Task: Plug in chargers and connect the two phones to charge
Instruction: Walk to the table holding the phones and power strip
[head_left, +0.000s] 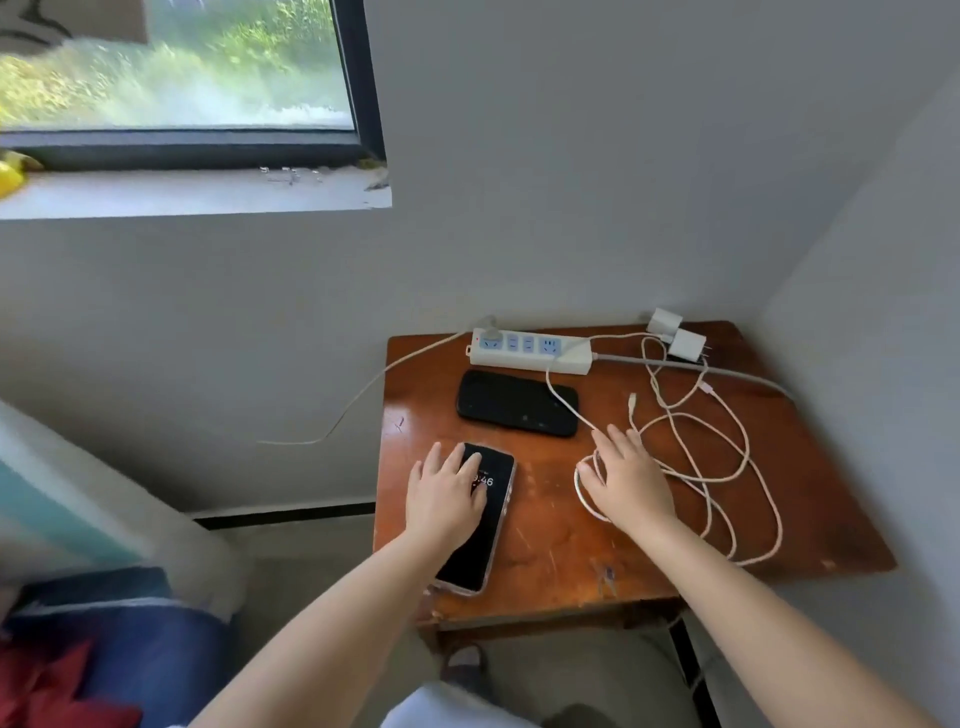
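Left hand (448, 499): fingers (451, 460) straight and spread, lying flat on the screen of the near phone (480, 525), nothing gripped. Right hand (631, 480): fingers (618, 439) also straight and apart, resting palm-down on the white cables (696, 457), not curled round any strand.

Near phone lies face up at the front left of the brown wooden worktop (561, 551), screen lit with clock digits partly hidden under the left hand, clear case, long axis running roughly away from the person. Second phone (517, 402) lies dark behind it, turned crosswise, just in front of the power strip (530, 351). One cable strand crosses its right end.

Power strip is white with blue sockets, at the back edge of the worktop against the wall; one plug sits in its leftmost socket, and a grey lead leaves its right end toward the right. Two white charger bricks (675, 332) lie at the back right corner, not in the strip, prongs of one visible. Cables run from them in loose tangled loops over the right half of the worktop; two free connector ends lie near the middle of the tangle.

Window (176, 67) upper left.
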